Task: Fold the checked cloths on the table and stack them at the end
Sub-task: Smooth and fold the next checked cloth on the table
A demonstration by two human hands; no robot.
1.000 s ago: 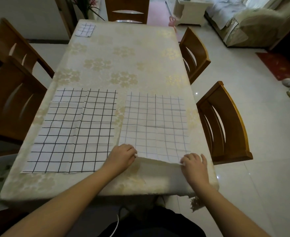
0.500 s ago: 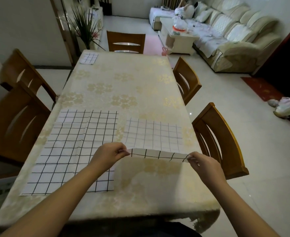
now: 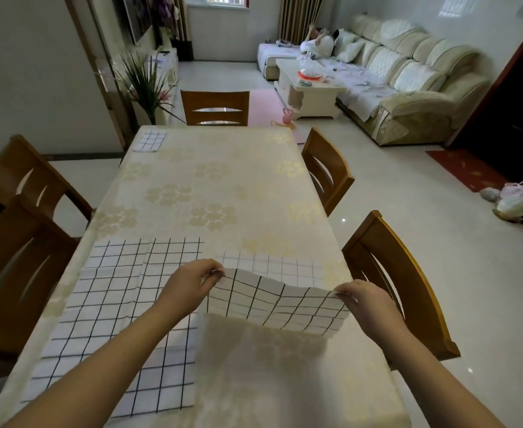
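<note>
A white checked cloth (image 3: 272,301) on the right is half lifted off the table (image 3: 223,186). My left hand (image 3: 189,284) pinches its near left corner and my right hand (image 3: 362,299) pinches its near right corner, holding that edge up over the far half, which lies flat. A second checked cloth (image 3: 112,307) lies spread flat on the left, partly under my left forearm. A small folded checked cloth (image 3: 150,141) rests at the table's far left corner.
Wooden chairs stand round the table: two on the left (image 3: 22,242), two on the right (image 3: 399,273), one at the far end (image 3: 215,107). A potted plant (image 3: 144,84) stands beyond the far left corner. A sofa (image 3: 408,81) and a coffee table (image 3: 309,88) are further back.
Both hands gripped the right cloth's near corners, lifted that edge off the table and carried it away from me over the far half. The head camera tilted up.
</note>
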